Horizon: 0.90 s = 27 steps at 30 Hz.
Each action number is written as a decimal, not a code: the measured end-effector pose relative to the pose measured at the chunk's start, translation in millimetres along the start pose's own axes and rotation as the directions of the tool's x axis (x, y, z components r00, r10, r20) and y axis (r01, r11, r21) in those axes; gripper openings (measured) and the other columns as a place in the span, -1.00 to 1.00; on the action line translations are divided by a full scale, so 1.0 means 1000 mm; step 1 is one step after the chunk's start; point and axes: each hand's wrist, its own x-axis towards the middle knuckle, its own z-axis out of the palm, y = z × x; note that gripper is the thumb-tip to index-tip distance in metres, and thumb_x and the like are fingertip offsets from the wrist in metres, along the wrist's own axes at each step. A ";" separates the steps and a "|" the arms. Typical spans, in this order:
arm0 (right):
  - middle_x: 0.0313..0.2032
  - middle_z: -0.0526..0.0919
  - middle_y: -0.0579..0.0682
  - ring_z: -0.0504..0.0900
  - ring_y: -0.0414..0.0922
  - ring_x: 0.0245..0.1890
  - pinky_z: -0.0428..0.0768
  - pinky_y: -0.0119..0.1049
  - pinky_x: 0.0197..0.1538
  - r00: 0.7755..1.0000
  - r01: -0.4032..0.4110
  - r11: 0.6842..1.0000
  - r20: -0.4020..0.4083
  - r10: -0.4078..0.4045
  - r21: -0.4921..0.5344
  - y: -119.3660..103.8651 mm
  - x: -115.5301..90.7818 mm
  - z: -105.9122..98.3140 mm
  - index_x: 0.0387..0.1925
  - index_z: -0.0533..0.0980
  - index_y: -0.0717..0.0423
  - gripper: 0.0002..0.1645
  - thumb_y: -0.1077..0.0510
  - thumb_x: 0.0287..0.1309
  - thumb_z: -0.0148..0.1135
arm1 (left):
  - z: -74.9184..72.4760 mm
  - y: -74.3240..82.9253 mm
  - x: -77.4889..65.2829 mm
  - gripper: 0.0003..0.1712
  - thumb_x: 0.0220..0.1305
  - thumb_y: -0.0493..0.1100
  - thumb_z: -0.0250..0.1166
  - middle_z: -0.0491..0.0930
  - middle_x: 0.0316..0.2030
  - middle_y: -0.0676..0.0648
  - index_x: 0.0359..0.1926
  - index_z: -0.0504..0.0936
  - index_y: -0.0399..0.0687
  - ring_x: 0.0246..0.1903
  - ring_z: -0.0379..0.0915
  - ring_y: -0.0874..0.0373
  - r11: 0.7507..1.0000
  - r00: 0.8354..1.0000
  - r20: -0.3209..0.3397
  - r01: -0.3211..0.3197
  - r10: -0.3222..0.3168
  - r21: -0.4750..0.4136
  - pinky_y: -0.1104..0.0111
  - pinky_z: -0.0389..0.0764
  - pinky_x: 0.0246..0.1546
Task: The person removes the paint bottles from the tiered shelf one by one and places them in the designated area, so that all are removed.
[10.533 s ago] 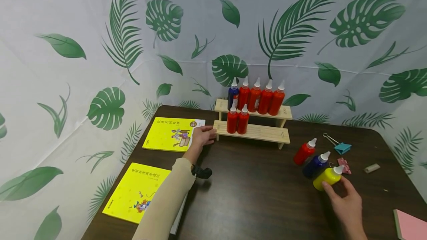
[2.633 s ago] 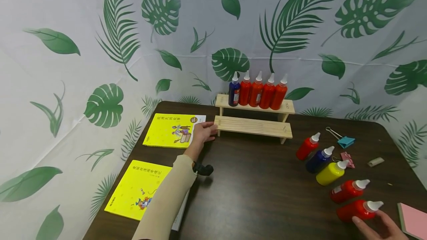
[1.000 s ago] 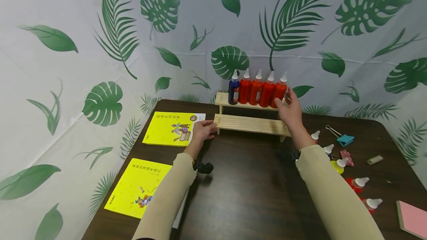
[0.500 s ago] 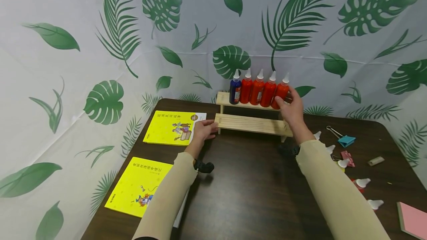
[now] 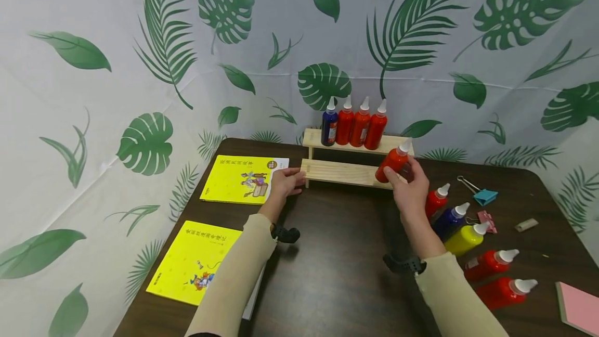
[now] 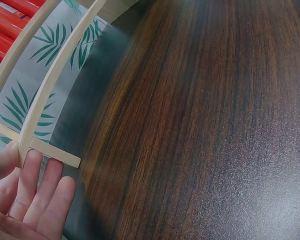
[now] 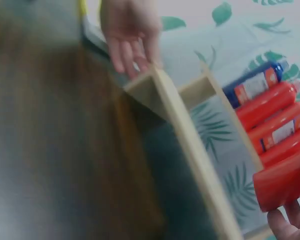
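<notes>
A two-step wooden rack (image 5: 339, 171) stands at the back of the table. My left hand (image 5: 283, 183) holds the left end of its lower step; in the left wrist view the thumb lies on the plank and fingers touch the leg (image 6: 55, 151). My right hand (image 5: 412, 186) grips a red squeeze bottle (image 5: 392, 164), tilted, in front of the rack's right end. On the upper step one blue bottle (image 5: 329, 126) and three red bottles (image 5: 360, 126) stand upright. The right wrist view catches the held bottle (image 7: 280, 182) at its right edge.
Right of the rack lies a slanting row of bottles, among them a blue one (image 5: 449, 222) and a yellow one (image 5: 465, 240). Beyond are a blue binder clip (image 5: 485, 197), a pink clip (image 5: 486, 221) and a pink pad (image 5: 580, 306). Yellow books (image 5: 238, 181) lie at left.
Two red bottles went from the lower step to the row at right. Just now my right hand took the rightmost red bottle off the upper step, forward and down. My left hand stayed.
</notes>
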 end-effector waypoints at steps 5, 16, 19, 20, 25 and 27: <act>0.15 0.54 0.06 0.52 -0.03 0.06 0.51 -0.09 0.17 0.999 0.001 1.000 -0.054 -0.003 -0.031 0.028 -0.036 -0.015 0.26 0.42 0.00 -0.33 0.08 0.10 0.38 | 0.000 0.001 -0.002 -0.63 0.20 -0.10 0.36 0.70 -0.18 -0.16 0.00 0.64 -0.16 -0.29 0.68 0.10 1.000 1.000 -0.005 -0.005 0.005 0.003 0.28 0.70 -0.33; 0.07 0.60 0.14 0.55 0.00 0.00 0.56 -0.20 0.08 0.982 -0.018 0.984 -0.189 -0.016 -0.178 0.071 -0.059 -0.038 0.19 0.48 0.13 -0.33 0.11 0.01 0.46 | -0.001 0.000 0.000 -0.63 0.20 -0.10 0.37 0.70 -0.17 -0.15 0.00 0.64 -0.16 -0.29 0.68 0.11 1.000 1.000 -0.007 0.004 -0.004 0.002 0.28 0.70 -0.32; 0.06 0.59 0.17 0.55 0.00 -0.02 0.58 -0.44 -0.04 0.979 -0.016 0.987 -0.203 -0.018 -0.163 0.077 -0.059 -0.040 0.18 0.48 0.16 -0.34 0.17 0.00 0.45 | -0.001 0.000 0.000 -0.62 0.19 -0.10 0.37 0.70 -0.16 -0.15 0.00 0.64 -0.16 -0.29 0.68 0.11 1.000 1.000 -0.007 0.003 -0.003 0.000 0.28 0.70 -0.32; 0.06 0.59 0.17 0.55 0.00 -0.02 0.57 -0.54 -0.10 0.978 -0.017 0.987 -0.207 -0.016 -0.160 0.079 -0.059 -0.040 0.18 0.48 0.16 -0.34 0.18 0.00 0.45 | -0.001 0.000 0.000 -0.62 0.19 -0.10 0.37 0.70 -0.17 -0.15 0.00 0.64 -0.16 -0.29 0.68 0.11 1.000 1.000 -0.007 0.003 -0.003 0.000 0.28 0.70 -0.32; 0.05 0.59 0.18 0.56 0.03 -0.03 0.43 -0.76 -0.26 0.976 -0.009 0.987 -0.218 -0.027 -0.162 0.084 -0.057 -0.040 0.16 0.49 0.18 -0.36 0.20 -0.01 0.45 | -0.001 0.001 -0.001 -0.63 0.20 -0.11 0.36 0.70 -0.17 -0.16 0.00 0.64 -0.17 -0.30 0.68 0.11 1.000 1.000 -0.006 0.004 -0.004 -0.006 0.28 0.70 -0.33; 0.06 0.59 0.18 0.56 0.04 -0.02 0.42 -0.76 -0.27 0.975 -0.007 0.984 -0.222 -0.033 -0.177 0.085 -0.056 -0.040 0.16 0.49 0.18 -0.36 0.19 0.00 0.45 | -0.001 0.001 -0.001 -0.63 0.20 -0.11 0.36 0.70 -0.17 -0.15 0.00 0.64 -0.16 -0.30 0.68 0.12 1.000 1.000 -0.004 0.005 -0.005 -0.007 0.28 0.70 -0.32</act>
